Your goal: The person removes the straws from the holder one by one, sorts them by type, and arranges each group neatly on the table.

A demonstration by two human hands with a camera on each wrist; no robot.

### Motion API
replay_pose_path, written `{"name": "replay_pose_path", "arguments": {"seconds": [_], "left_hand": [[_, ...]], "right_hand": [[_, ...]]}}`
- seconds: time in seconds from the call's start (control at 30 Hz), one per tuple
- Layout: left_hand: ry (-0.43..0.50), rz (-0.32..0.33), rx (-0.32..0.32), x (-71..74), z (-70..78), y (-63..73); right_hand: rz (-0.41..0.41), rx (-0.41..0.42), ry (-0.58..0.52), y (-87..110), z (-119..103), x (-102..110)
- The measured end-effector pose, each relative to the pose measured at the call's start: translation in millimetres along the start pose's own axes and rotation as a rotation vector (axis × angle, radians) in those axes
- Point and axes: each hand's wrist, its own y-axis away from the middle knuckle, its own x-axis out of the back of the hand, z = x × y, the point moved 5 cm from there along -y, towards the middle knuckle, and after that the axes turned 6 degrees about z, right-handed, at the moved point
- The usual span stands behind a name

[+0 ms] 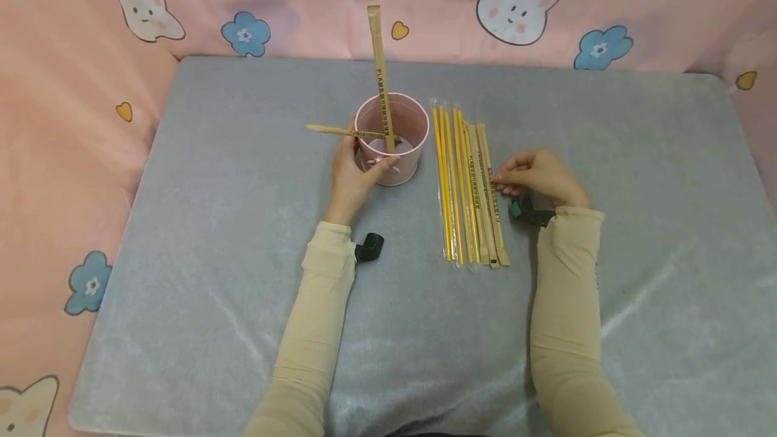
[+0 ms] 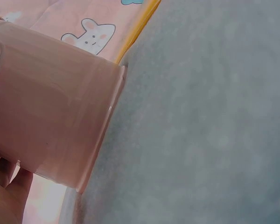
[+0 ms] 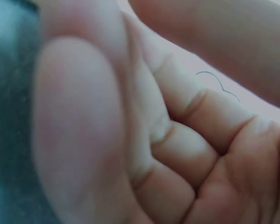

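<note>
A small pink pail [image 1: 400, 177] stands left of the straws. My left hand [image 1: 351, 179] grips it from the left, thumb over the near side; the left wrist view shows fingertips [image 2: 18, 186] against its wall. Inside, one paper-wrapped straw [image 1: 377, 46] rises tall and another [image 1: 328, 130] leans out over the left rim. My right hand [image 1: 543, 177] has its fingertips right at the edge of the rightmost paper-wrapped straw [image 1: 499, 238], which lies flat. In the right wrist view its fingers [image 3: 177, 144] are curled; I cannot tell whether they pinch the straw.
Several yellow straws [image 1: 445, 187] in clear wrappers lie side by side between the pail and the paper-wrapped straws. Grey cloth [image 1: 243, 221] covers the table. A pink printed curtain [image 1: 328, 12] hangs along the back and left edges.
</note>
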Motion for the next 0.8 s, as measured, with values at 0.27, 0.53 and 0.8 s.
{"name": "replay_pose_path", "arguments": {"seconds": [0.27,0.53,0.8], "left_hand": [[-0.003,0.001,0.013,1.5,1.7,-0.3],[-0.003,0.003,0.04,4.5,4.1,2.6],[-0.012,-0.013,0.058,2.8,7.6,2.7]], "right_hand": [[0.095,0.079,-0.058,5.2,-15.6,5.1],[0.157,0.154,-0.082,12.3,-32.1,4.8],[0.186,0.29,-0.208,20.6,-50.7,0.7]]}}
